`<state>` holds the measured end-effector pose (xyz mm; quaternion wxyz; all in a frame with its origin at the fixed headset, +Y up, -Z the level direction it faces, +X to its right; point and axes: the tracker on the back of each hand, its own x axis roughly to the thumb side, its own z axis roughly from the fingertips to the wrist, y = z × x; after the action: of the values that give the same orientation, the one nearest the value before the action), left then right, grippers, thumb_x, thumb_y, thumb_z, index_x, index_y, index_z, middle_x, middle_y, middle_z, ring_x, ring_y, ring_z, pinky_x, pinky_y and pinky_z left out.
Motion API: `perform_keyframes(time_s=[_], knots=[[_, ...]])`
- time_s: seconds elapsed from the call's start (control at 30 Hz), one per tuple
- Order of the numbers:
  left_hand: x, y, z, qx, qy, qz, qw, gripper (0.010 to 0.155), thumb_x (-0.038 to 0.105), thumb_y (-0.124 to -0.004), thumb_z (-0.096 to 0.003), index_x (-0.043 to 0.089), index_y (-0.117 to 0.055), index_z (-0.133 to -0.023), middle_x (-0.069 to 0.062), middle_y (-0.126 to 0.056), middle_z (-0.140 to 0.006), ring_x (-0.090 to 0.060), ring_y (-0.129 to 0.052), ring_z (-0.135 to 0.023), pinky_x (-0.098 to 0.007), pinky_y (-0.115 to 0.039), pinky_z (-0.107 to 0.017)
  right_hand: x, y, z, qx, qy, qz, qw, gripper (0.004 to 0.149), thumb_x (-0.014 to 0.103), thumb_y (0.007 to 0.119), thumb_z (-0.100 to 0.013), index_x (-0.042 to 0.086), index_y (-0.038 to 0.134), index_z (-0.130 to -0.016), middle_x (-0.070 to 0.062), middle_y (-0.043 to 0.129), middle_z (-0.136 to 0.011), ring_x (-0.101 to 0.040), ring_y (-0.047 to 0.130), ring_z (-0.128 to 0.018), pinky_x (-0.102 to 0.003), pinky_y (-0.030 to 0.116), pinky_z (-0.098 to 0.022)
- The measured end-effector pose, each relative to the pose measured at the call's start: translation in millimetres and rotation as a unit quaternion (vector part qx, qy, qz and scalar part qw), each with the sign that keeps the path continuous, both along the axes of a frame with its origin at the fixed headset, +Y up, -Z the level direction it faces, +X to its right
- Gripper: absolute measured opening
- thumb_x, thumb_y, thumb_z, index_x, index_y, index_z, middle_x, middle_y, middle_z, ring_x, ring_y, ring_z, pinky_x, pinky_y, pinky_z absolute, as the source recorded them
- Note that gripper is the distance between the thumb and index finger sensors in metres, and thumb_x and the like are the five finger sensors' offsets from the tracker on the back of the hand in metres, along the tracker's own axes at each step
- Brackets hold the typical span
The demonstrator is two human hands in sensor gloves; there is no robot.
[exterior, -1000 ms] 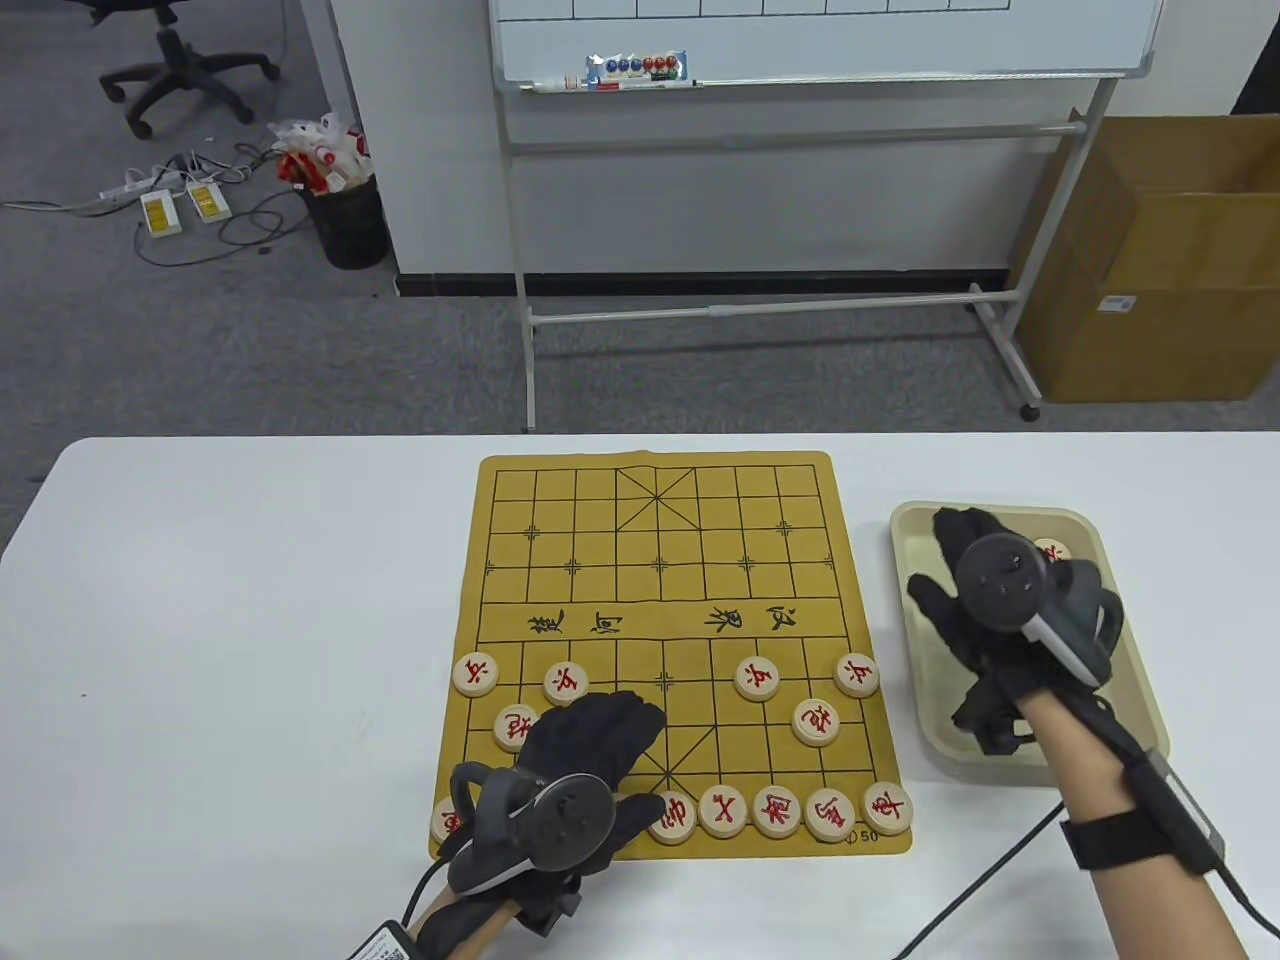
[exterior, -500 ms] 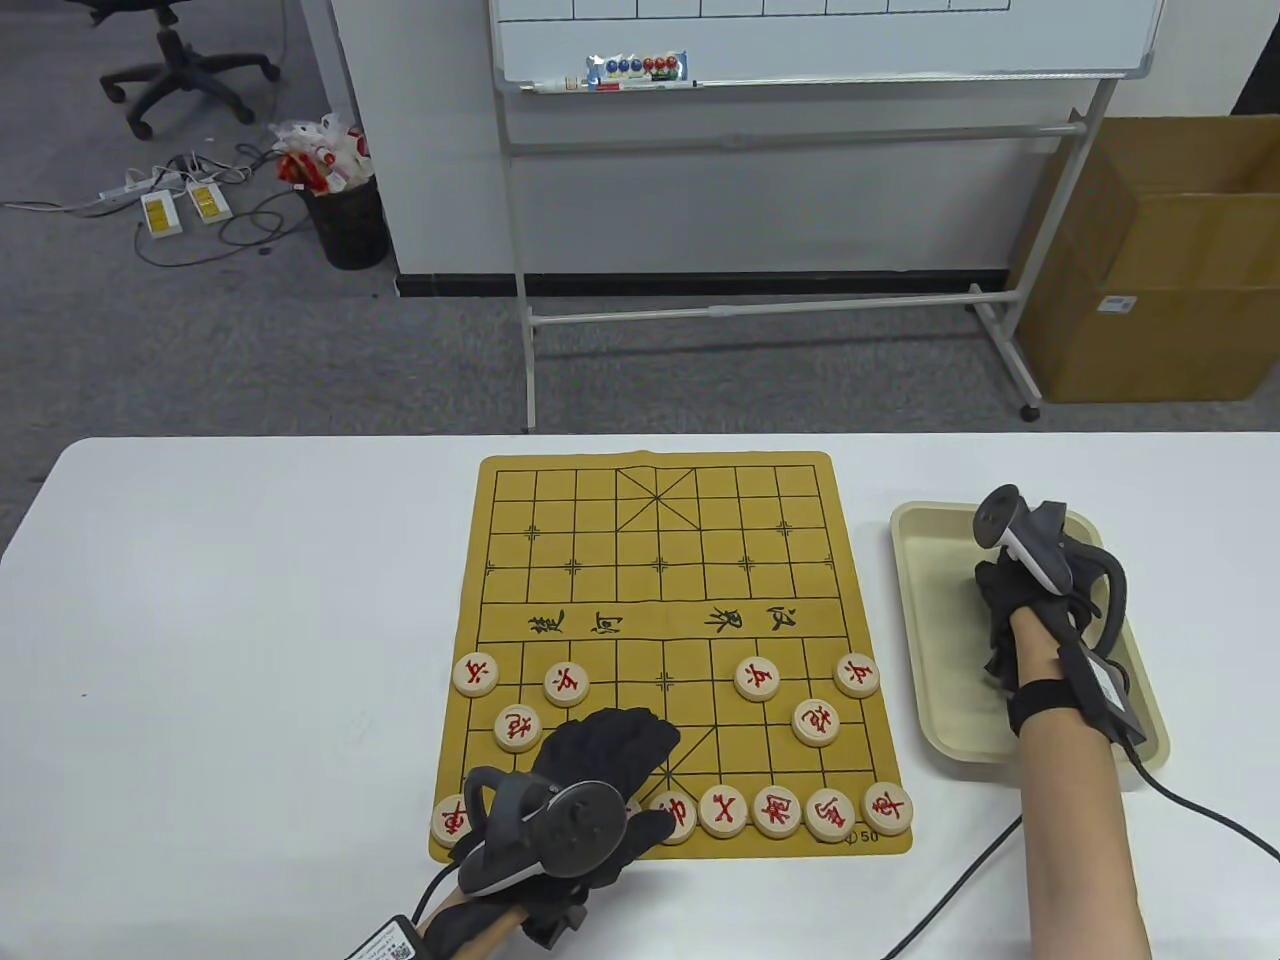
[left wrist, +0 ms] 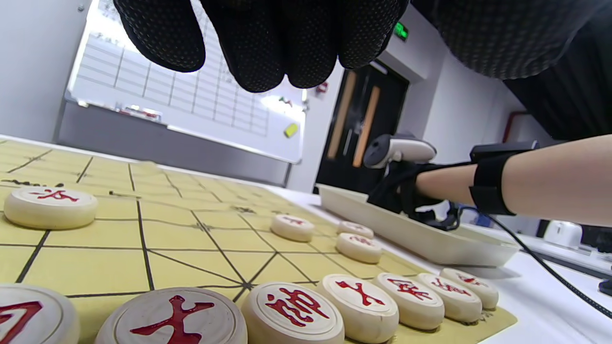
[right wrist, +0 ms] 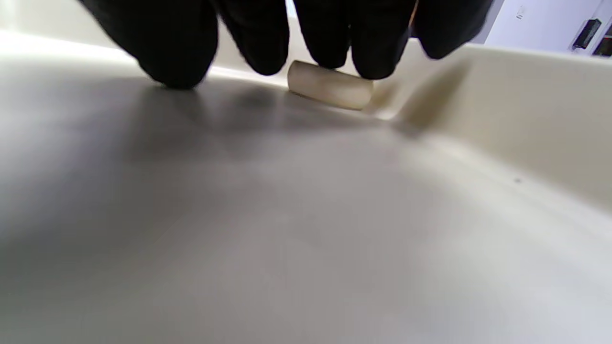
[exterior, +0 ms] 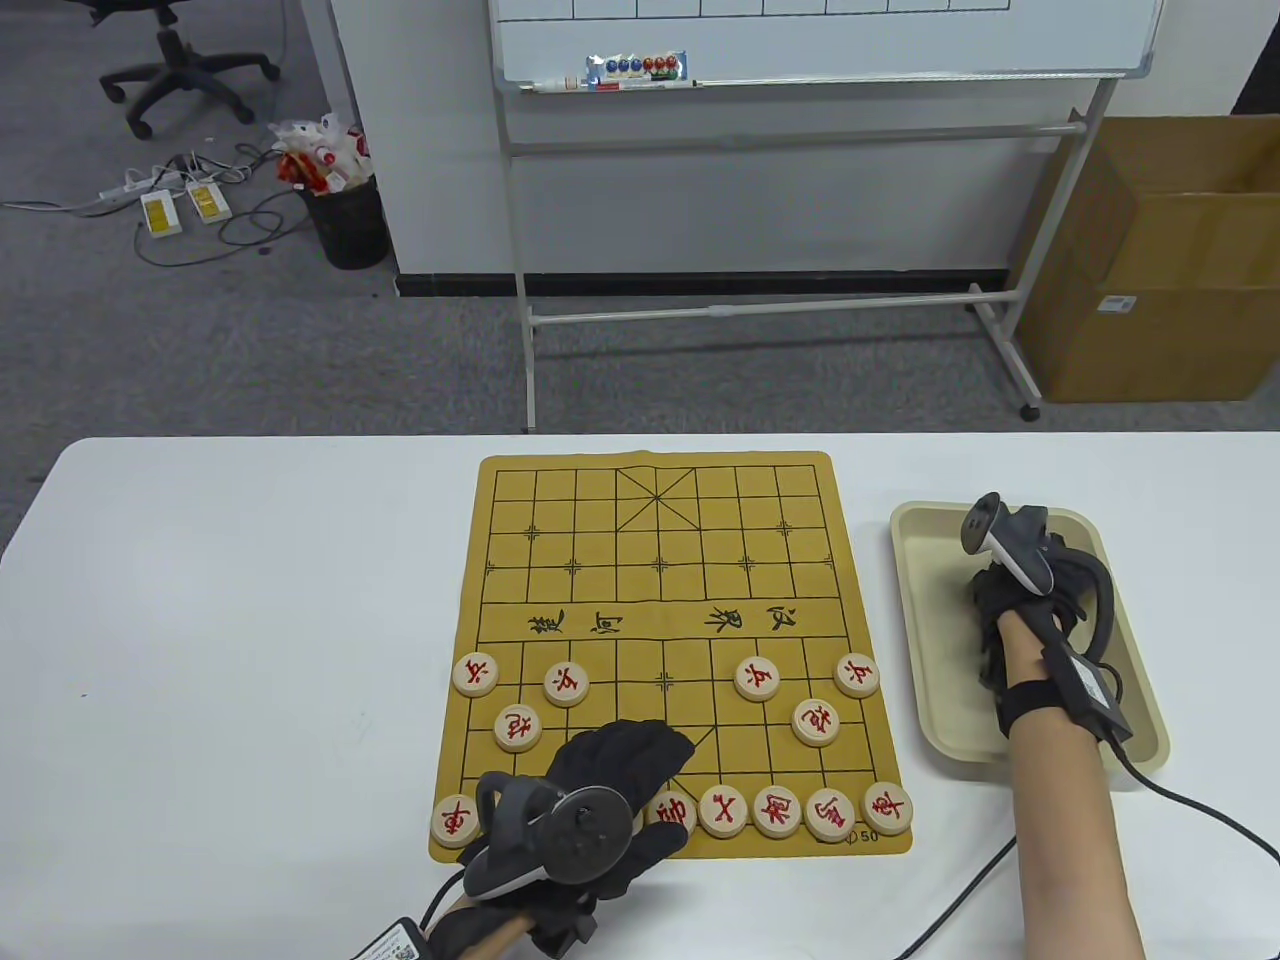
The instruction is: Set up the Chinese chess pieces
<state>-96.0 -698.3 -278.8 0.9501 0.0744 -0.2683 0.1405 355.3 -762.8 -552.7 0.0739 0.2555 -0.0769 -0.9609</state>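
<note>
The yellow chess board [exterior: 660, 560] lies mid-table with red-lettered cream pieces on its near half: a bottom row [exterior: 777, 810] and several pawns and cannons [exterior: 757, 679]. My left hand [exterior: 640, 750] hovers over the bottom row with its fingers [left wrist: 282, 43] held together, holding nothing. My right hand [exterior: 1005, 600] reaches down into the beige tray [exterior: 925, 640]. In the right wrist view its fingertips [right wrist: 358, 52] touch the top of one cream piece [right wrist: 330, 91] lying by the tray's far wall [right wrist: 526, 95], and the thumb stands apart from it.
The far half of the board carries no pieces. The tray stands right of the board near the table's right edge. A black cable [exterior: 960, 900] runs from my right wrist across the table's front. A whiteboard stand and a cardboard box are beyond the table.
My right hand turned and dropped into the tray's far end, covering the piece there. My left hand slid slightly right along the bottom row, uncovering the leftmost piece.
</note>
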Motion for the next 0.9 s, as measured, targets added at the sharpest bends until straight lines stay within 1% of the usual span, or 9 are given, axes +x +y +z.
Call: perform_keyframes(time_s=[0.07,0.13,0.23,0.33,0.4,0.47,0.6,0.77,0.9], knots=[[0,0,0,0.001,0.000,0.003,1.000,0.078,0.059,-0.074,-0.0344,0.031,-0.056,-0.105,0.002,-0.065,-0.112,-0.024,-0.071,-0.105,-0.056,-0.064,-0.076,-1,3,0,0.003,0.001,0.032,0.999,0.070,0.043,0.077,-0.049,0.017,0.058,-0.111,-0.015,0.063,-0.115,-0.041,0.072,-0.101,-0.061,0.056,-0.075],[0,0,0,0.001,0.001,0.004,1.000,0.078,0.059,-0.074,-0.0344,0.031,-0.056,-0.105,0.002,-0.065,-0.112,-0.024,-0.071,-0.105,-0.056,-0.064,-0.076,-2,6,0,0.005,0.006,0.053,0.999,0.070,0.042,0.079,-0.048,0.016,0.060,-0.110,-0.016,0.069,-0.110,-0.036,0.081,-0.094,-0.057,0.062,-0.074],[0,0,0,0.002,0.002,0.005,1.000,0.078,0.059,-0.074,-0.0346,0.031,-0.056,-0.105,0.002,-0.065,-0.112,-0.024,-0.071,-0.105,-0.055,-0.064,-0.076,-3,6,0,0.000,-0.003,0.050,0.999,0.070,0.038,0.082,-0.047,0.011,0.062,-0.109,-0.020,0.070,-0.107,-0.036,0.084,-0.087,-0.056,0.066,-0.072],[-1,0,0,0.003,0.002,0.006,1.000,0.078,0.059,-0.074,-0.0346,0.031,-0.056,-0.105,0.002,-0.065,-0.112,-0.024,-0.071,-0.105,-0.055,-0.064,-0.076,-3,8,0,-0.020,-0.008,0.066,0.998,0.068,0.035,0.084,-0.046,0.009,0.067,-0.106,-0.022,0.073,-0.104,-0.033,0.088,-0.082,-0.055,0.070,-0.070],[-1,0,0,0.002,0.003,0.008,1.000,0.078,0.059,-0.074,-0.0346,0.031,-0.056,-0.105,0.002,-0.065,-0.112,-0.024,-0.071,-0.105,-0.055,-0.064,-0.076,-3,10,0,-0.019,-0.011,0.064,0.998,0.065,0.034,0.085,-0.046,0.008,0.070,-0.104,-0.022,0.074,-0.104,-0.030,0.091,-0.078,-0.053,0.073,-0.068],[-1,0,0,0.002,0.003,0.008,1.000,0.078,0.059,-0.074,-0.0347,0.032,-0.056,-0.105,0.002,-0.064,-0.112,-0.024,-0.070,-0.105,-0.055,-0.064,-0.076,-2,11,0,-0.014,-0.013,0.062,0.998,0.063,0.034,0.086,-0.046,0.008,0.074,-0.102,-0.023,0.075,-0.104,-0.027,0.094,-0.074,-0.051,0.077,-0.066],[-1,0,0,0.002,0.003,0.007,1.000,0.078,0.059,-0.074,-0.0346,0.031,-0.056,-0.105,0.002,-0.064,-0.112,-0.024,-0.070,-0.105,-0.055,-0.064,-0.076,0,14,3,-0.014,-0.014,0.066,0.998,0.060,0.039,0.087,-0.044,0.013,0.079,-0.097,-0.017,0.089,-0.096,-0.023,0.102,-0.062,-0.048,0.084,-0.060],[0,0,0,0.002,0.002,0.004,1.000,0.077,0.059,-0.073,-0.0346,0.032,-0.056,-0.105,0.002,-0.064,-0.112,-0.024,-0.070,-0.105,-0.055,-0.064,-0.076,3,9,3,-0.014,-0.012,0.074,0.997,0.064,0.046,0.084,-0.044,0.016,0.076,-0.100,-0.014,0.090,-0.095,-0.027,0.101,-0.068,-0.050,0.080,-0.063],[0,0,0,0.005,0.003,0.004,1.000,0.077,0.059,-0.073,-0.0348,0.032,-0.056,-0.105,0.002,-0.064,-0.112,-0.024,-0.070,-0.105,-0.055,-0.064,-0.076,5,7,3,-0.009,-0.010,0.070,0.997,0.064,0.048,0.082,-0.044,0.017,0.076,-0.100,-0.011,0.090,-0.095,-0.026,0.104,-0.073,-0.046,0.081,-0.063]])
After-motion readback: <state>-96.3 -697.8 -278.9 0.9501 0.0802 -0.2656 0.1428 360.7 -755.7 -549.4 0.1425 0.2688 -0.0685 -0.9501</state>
